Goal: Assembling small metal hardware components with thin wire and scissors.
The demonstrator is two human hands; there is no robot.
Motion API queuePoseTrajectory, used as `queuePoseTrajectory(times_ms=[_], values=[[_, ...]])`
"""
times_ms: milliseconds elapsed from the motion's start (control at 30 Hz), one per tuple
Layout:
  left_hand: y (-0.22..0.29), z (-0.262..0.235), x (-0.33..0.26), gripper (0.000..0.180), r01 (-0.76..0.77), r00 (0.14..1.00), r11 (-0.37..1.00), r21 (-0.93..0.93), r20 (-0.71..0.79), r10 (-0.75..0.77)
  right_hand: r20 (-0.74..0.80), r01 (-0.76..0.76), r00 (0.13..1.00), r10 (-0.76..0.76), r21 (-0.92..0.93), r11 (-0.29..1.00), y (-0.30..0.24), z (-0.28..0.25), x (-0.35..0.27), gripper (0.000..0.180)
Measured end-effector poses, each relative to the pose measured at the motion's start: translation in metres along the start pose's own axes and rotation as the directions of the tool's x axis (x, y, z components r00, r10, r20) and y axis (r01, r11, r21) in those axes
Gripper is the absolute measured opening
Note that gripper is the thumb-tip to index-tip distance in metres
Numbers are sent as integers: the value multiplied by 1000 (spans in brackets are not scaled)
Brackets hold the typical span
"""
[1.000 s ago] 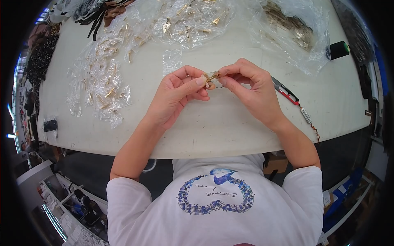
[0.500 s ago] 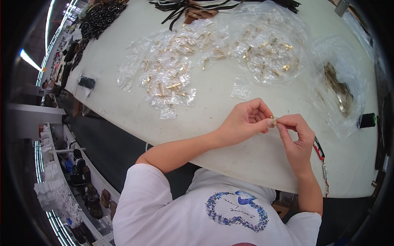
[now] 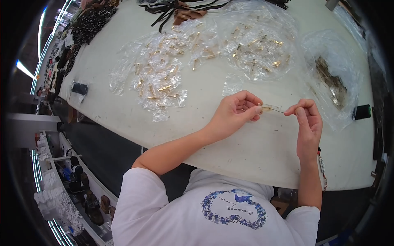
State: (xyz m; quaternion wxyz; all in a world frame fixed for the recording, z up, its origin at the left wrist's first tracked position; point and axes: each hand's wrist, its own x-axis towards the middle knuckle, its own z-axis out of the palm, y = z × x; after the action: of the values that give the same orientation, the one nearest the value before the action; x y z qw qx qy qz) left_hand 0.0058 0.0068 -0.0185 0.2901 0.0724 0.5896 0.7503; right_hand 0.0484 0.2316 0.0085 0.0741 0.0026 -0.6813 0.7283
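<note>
Two hands pinch one small gold clip (image 3: 267, 108): left hand (image 3: 236, 111), right hand (image 3: 308, 119). Clear plastic bags of gold clips (image 3: 160, 80) lie beyond on the white surface (image 3: 246, 151); its near edge has room.

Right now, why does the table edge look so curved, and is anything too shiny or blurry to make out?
Head view: the fisheye lens bends the pale table toward the black rim; the clear plastic bags glint under overhead light, hiding detail of the gold pieces inside; the small gold piece between the left hand and right hand is too tiny to identify.
</note>
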Motion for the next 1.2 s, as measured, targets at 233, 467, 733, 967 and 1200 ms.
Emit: queuePoseTrajectory(times_ms=[233, 467, 733, 967, 1200], values=[[4, 3, -3, 17, -322, 916, 927, 193, -183, 356, 164, -263, 957, 239, 143, 954, -4, -1, 5, 13], [2, 14, -5, 15, -388, 905, 912, 133, -134, 405, 329, -425, 883, 335, 256, 868, -2, 9, -5, 17], [-1, 17, -9, 14, -388, 906, 904, 179, -104, 410, 358, -493, 853, 380, 314, 811, -4, 12, -8, 29], [-4, 16, -10, 16, -391, 910, 905, 165, -77, 408, 362, -523, 839, 406, 335, 784, 1, 12, -7, 37], [-1, 16, -9, 17, -337, 935, 928, 156, -63, 350, 368, -521, 841, 396, 357, 776, 4, 12, -7, 39]])
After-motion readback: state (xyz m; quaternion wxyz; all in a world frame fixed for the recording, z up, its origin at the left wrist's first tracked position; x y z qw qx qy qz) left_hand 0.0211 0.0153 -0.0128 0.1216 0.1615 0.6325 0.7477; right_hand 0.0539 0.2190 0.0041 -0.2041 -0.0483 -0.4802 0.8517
